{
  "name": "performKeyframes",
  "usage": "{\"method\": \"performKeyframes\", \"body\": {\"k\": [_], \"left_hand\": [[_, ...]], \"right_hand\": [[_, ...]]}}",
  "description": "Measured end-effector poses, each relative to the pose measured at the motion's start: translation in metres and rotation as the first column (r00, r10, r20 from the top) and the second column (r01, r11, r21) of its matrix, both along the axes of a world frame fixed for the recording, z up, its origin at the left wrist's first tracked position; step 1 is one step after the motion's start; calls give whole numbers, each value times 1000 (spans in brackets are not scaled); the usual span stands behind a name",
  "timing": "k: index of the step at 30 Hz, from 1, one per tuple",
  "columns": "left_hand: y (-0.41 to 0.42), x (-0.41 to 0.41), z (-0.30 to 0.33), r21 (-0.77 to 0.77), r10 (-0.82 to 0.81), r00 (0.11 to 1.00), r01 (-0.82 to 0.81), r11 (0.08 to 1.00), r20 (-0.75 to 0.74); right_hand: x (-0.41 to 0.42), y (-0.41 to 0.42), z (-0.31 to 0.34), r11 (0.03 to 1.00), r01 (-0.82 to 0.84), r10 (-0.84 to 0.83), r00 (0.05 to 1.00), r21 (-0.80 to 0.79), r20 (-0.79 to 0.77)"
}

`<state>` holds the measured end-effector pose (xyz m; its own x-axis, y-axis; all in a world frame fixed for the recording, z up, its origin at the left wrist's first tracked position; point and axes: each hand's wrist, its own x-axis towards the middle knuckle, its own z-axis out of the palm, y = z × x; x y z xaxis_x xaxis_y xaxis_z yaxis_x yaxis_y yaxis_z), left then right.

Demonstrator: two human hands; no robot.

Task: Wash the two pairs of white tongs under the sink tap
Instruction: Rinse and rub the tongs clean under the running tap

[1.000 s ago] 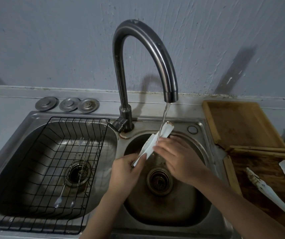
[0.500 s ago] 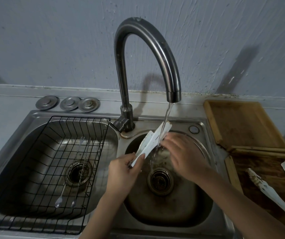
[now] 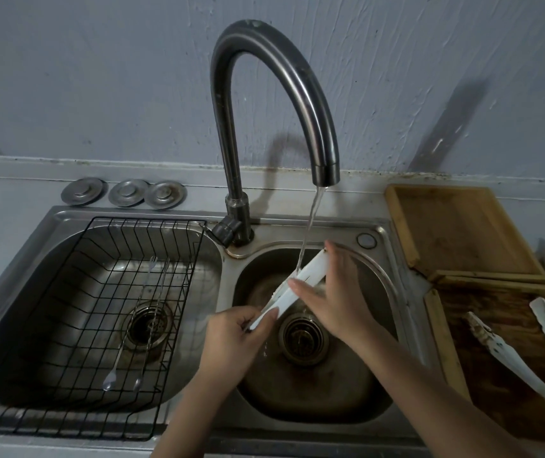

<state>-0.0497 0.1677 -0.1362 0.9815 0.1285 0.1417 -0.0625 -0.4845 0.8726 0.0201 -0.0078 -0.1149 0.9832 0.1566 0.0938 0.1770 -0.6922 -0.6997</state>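
One pair of white tongs [image 3: 307, 276] slants over the right sink basin [image 3: 380, 292], its upper end under the thin stream of water from the curved dark tap [image 3: 297, 81]. My left hand [image 3: 234, 338] grips the tongs' lower end. My right hand [image 3: 333, 299] wraps around their upper half, fingers over the blade. The second pair of white tongs [image 3: 512, 361], soiled near the tips, lies spread on the dark wooden board [image 3: 482, 325] at the right.
A black wire rack [image 3: 76, 292] sits in the left basin with two long thin metal utensils [image 3: 132, 342] on it. Three metal drain plugs [image 3: 124, 192] lie on the ledge behind. A lighter wooden tray [image 3: 456, 226] stands behind the board.
My right hand has slid up along the tongs toward their upper end. The tongs have shifted a little to the right under the stream.
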Motion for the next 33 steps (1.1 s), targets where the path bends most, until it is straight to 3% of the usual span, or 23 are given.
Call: {"method": "performKeyframes", "body": {"k": [4, 9, 14, 21, 24, 28, 31, 33], "left_hand": [[6, -1, -3, 12, 48, 999, -48, 999, -8], [11, 0, -6, 0, 103, 995, -103, 995, 10], [7, 2, -6, 45, 123, 989, -127, 991, 80], [14, 4, -6, 127, 76, 986, -95, 987, 146], [12, 4, -5, 77, 81, 984, -94, 993, 156], [14, 0, -4, -35, 68, 989, -64, 997, 135], [17, -7, -7, -78, 45, 996, -39, 996, 76], [17, -10, -10, -98, 39, 998, -34, 995, 51]], "right_hand": [[8, 2, -2, 996, 51, -55, 998, 73, 43], [9, 5, -1, 984, -62, 72, 996, 168, -52], [12, 5, 1, 923, -2, 90, 973, 386, -210], [16, 10, 5, 861, 12, 94, 979, 509, -182], [11, 13, 8, 863, -33, 133, 977, 504, -165], [10, 9, 9, 914, 2, 28, 997, 406, -68], [15, 6, 12, 820, 106, -3, 983, 563, -182], [19, 6, 14, 801, 190, -61, 969, 567, -239]]}}
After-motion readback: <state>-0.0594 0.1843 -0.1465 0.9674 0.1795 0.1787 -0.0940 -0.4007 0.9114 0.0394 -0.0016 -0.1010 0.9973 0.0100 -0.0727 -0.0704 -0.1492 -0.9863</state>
